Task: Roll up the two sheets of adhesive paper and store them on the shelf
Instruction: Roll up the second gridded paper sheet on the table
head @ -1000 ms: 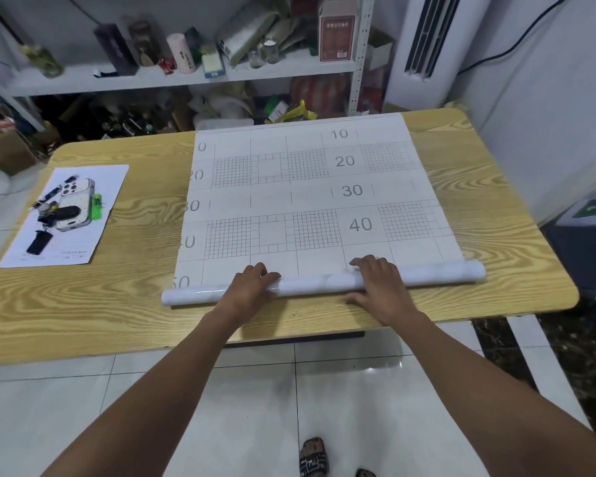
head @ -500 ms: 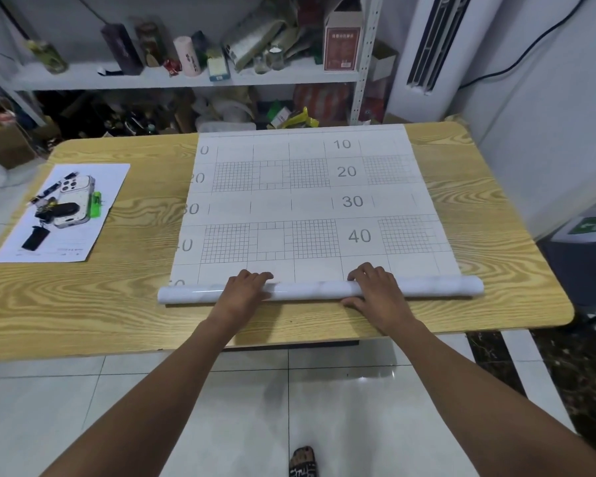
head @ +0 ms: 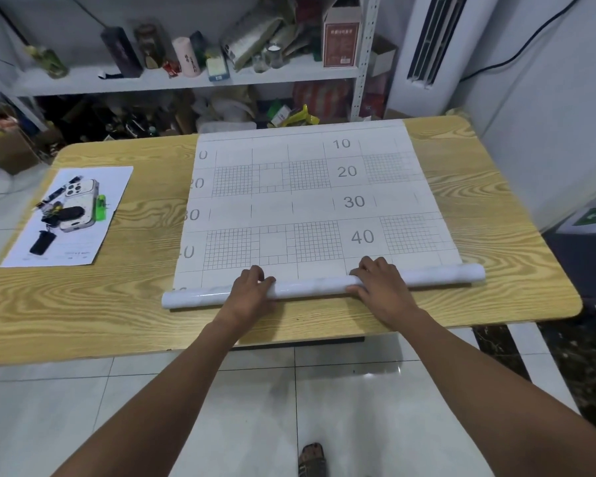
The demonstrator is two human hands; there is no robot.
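White glossy floor tiles [head: 152, 425] lie nearest, with the toe of a sandal [head: 312, 459] on them, in front of the wooden table [head: 117, 304]. Both forearms reach over the table's near edge. Crosswise on its near part lies the roll [head: 310, 288] of adhesive paper. The left hand [head: 252, 290] and the right hand [head: 381, 287], set apart, each grip it with fingers curled over its top. The flat adhesive paper sheet [head: 307, 208], printed with grids and numbers, runs from the roll to the table's far edge. On the table's left part a white paper [head: 117, 180] bears a phone [head: 80, 204], a green lighter [head: 100, 208] and a black key fob [head: 42, 242]. Behind the table's far edge stands the cluttered shelf [head: 186, 80].
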